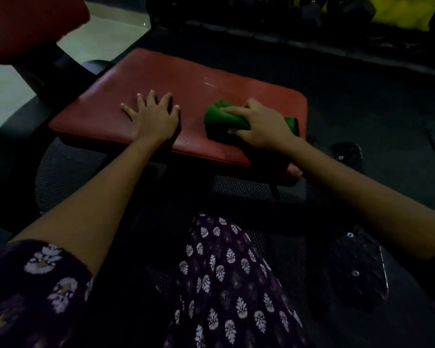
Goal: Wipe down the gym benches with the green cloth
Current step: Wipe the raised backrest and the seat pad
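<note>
Our right hand (259, 124) grips the bunched green cloth (222, 118) on the red padded vinyl bench seat (186, 76); left hand (152, 114) flat, fingers spread; risk: bunched cloth skips far edge, w/ streaks left.

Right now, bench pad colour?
Red, clearest in the head view: bench pad under the green cloth.

No legible text, label, brand or number anywhere in the dim head view.
</note>
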`<state>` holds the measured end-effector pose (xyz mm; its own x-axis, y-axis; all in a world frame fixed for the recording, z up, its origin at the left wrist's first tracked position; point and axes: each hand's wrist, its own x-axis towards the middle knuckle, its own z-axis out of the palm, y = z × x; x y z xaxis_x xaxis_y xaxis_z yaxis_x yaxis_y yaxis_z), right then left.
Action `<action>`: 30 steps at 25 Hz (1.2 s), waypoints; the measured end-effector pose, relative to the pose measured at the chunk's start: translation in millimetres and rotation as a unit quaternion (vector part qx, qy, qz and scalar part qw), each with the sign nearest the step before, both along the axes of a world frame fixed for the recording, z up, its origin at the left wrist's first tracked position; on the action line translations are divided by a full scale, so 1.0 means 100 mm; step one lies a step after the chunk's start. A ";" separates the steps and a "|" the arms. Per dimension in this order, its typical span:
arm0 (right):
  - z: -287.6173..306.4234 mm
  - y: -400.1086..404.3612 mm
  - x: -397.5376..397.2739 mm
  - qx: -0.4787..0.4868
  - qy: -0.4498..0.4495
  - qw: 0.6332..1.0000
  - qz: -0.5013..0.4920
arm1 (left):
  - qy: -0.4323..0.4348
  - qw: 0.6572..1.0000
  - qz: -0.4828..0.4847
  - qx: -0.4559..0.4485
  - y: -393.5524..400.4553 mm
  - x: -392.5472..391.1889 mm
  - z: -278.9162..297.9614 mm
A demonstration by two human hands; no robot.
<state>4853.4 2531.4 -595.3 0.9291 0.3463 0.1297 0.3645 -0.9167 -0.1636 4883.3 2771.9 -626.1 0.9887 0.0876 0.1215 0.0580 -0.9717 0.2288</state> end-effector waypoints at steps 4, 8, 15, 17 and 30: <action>0.02 -0.67 0.25 0.022 -0.001 0.984 -0.179 | -0.045 0.999 -0.010 -0.028 -0.05 -0.07 0.00; 0.04 -0.61 0.37 0.086 0.002 0.961 -0.264 | -0.064 0.998 -0.010 0.008 -0.13 -0.11 0.07; -0.09 -0.47 -0.64 0.022 -0.026 0.966 -0.257 | -0.024 0.996 -0.083 -0.036 -0.49 -0.08 0.03; -0.06 -0.51 -0.44 0.031 -0.027 0.957 -0.287 | -0.015 0.996 -0.079 -0.025 -0.47 -0.04 0.01; -0.04 -0.50 0.01 -0.013 0.008 0.982 -0.187 | 0.048 0.990 -0.127 0.031 -0.31 0.08 0.06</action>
